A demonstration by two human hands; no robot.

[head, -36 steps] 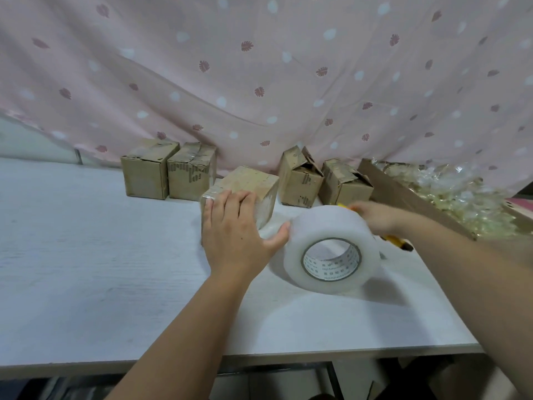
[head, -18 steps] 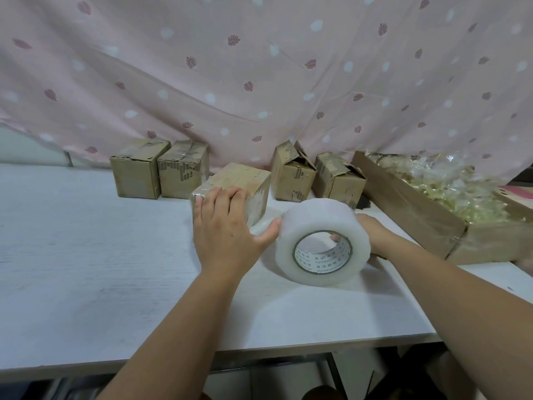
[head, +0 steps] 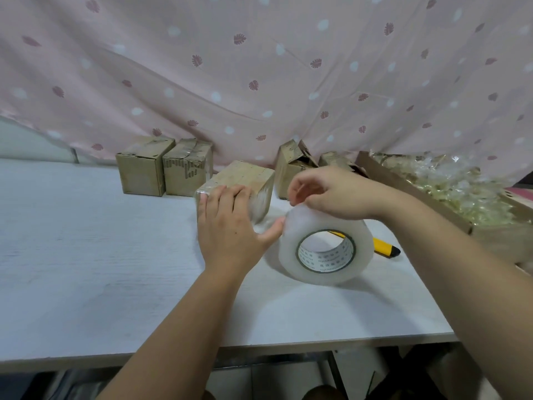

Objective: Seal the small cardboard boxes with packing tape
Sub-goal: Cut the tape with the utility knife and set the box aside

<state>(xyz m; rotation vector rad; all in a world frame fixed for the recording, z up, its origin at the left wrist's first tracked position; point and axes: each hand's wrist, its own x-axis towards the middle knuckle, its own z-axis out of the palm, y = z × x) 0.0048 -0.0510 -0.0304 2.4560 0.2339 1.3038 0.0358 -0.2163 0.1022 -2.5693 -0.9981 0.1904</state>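
A small cardboard box lies mid-table with clear tape shining on its near end. My left hand presses flat against that end, fingers straight, thumb touching the big roll of clear packing tape. The roll stands on edge just right of the box, and a stretch of tape runs from it to the box. My right hand sits on top of the roll, its curled fingertips pinching at the tape there.
A yellow cutter lies behind the roll. Two closed boxes stand back left; two boxes with open flaps stand behind the hands. A long cardboard tray of clear wrapped items fills the right. The table's front edge is near.
My right hand has come from behind the roll, near the cutter, up onto the top of the roll. The left hand stays pressed on the box.
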